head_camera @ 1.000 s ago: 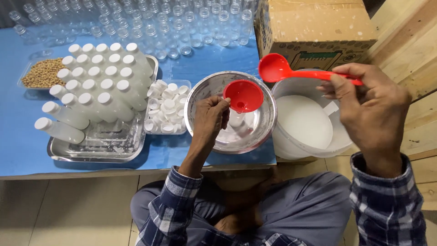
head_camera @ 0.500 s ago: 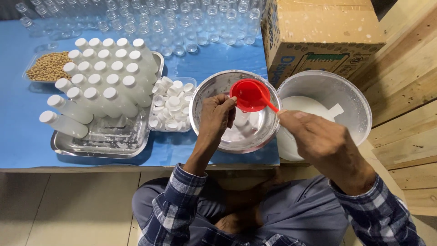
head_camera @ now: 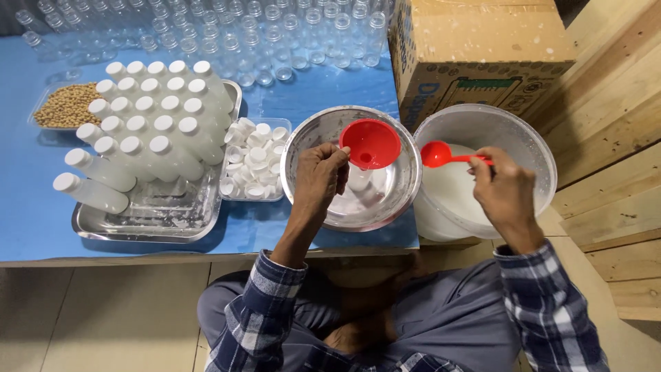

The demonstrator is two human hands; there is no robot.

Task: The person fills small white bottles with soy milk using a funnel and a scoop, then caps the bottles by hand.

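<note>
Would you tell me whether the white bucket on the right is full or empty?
Partly full: white liquid covers the bottom of the white bucket, well below its rim.

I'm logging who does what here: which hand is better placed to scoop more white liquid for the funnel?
Right. The right hand already holds the red ladle over the white bucket; the left hand is busy steadying the red funnel.

Low blue-topped table (head_camera: pixel 330 86), wooden plank wall (head_camera: pixel 613 138) right, tan floor (head_camera: pixel 89 317) below
</note>
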